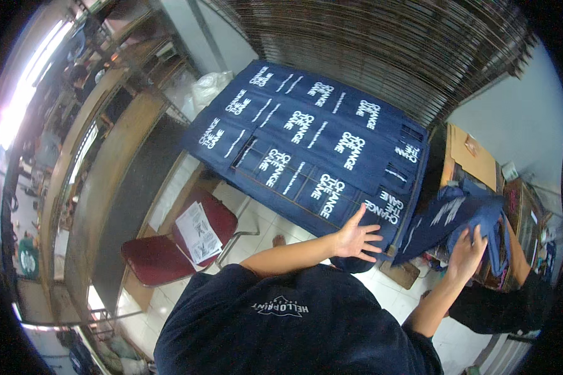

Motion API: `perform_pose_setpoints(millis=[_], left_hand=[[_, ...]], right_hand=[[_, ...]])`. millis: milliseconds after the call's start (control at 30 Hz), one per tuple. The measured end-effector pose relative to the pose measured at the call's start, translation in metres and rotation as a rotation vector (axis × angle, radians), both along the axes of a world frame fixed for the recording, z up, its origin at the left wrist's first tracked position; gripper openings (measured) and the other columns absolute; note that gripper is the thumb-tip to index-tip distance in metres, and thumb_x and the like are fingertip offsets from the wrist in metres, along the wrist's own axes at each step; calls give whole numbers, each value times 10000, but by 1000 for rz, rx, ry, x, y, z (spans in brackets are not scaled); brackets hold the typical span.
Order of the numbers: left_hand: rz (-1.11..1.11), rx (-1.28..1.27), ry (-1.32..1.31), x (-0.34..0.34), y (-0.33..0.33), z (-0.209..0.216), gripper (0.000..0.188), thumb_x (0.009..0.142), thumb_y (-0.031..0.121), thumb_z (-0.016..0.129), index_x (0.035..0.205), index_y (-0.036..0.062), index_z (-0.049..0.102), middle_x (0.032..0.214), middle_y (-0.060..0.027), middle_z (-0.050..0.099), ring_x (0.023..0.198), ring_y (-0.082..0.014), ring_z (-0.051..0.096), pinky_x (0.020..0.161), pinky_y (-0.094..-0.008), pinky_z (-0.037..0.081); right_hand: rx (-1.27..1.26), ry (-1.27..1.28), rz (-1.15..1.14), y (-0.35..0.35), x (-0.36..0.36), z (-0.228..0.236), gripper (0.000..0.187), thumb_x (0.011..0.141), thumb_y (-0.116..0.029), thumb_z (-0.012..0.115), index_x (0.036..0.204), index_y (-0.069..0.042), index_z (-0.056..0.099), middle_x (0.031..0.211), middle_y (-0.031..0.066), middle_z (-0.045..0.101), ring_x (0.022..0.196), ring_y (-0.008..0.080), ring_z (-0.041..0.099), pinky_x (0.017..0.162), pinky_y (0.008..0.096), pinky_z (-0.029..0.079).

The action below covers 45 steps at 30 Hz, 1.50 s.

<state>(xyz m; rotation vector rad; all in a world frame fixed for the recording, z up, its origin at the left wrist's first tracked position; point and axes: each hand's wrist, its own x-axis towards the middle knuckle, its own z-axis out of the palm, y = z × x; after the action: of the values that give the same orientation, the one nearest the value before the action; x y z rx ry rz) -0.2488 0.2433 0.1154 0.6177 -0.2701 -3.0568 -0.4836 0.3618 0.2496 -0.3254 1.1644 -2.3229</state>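
My left hand is spread wide, palm showing, at the near right edge of a table covered with navy printed cloth pieces. White lettering repeats across these pieces, which lie side by side in rows. Farther right, my right hand has its fingers closed on a hanging navy cloth with white print. Strap-like strips dangle beside that hand. Just beyond, another person's bare forearm reaches toward the same cloth; that person's hand is hidden.
A tall stack of slatted racks rises behind the table. To the left stand a red folding chair with printed papers and long wooden shelving. Brown cardboard is at the right; a clear plastic bag sits by the far left corner.
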Motion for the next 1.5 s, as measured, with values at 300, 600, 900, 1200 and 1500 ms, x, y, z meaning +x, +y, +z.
perform_pose_setpoints(millis=[300,600,900,1200,1500], left_hand=[[-10,5,-221,132,-28,-59,1131,627,844,351,1408,80,60,1419,-202,158,1228,-394,317,988,-463,308],[-18,75,207,228,-87,-27,1003,706,791,307,1378,59,171,1371,-212,295,1161,-397,426,926,-455,378],[923,-259,-564,357,-196,-5,307,876,186,482,1158,66,456,965,-80,549,560,-101,460,412,-180,362],[604,-1281,-1067,389,-243,-104,334,837,72,519,1160,-11,511,625,-117,605,491,-143,589,483,-280,463],[619,-1310,-1154,398,-241,-133,317,826,57,540,1135,-6,523,796,-167,627,525,-171,618,500,-291,478]], right_hand=[[143,49,241,-91,162,26,245,800,-46,602,975,-131,454,961,-1,541,892,133,530,709,305,445],[115,95,574,-237,277,48,225,784,-12,554,986,-81,481,924,59,580,836,189,593,641,324,537],[452,295,600,-249,314,28,254,750,-58,527,982,-63,423,879,106,557,629,235,570,418,299,432],[799,560,605,-205,320,-218,783,818,76,461,1406,-179,13,1279,184,373,597,150,572,435,231,440],[929,175,562,-201,345,-242,339,823,-21,507,1103,-39,316,929,139,528,546,174,579,393,226,400]])
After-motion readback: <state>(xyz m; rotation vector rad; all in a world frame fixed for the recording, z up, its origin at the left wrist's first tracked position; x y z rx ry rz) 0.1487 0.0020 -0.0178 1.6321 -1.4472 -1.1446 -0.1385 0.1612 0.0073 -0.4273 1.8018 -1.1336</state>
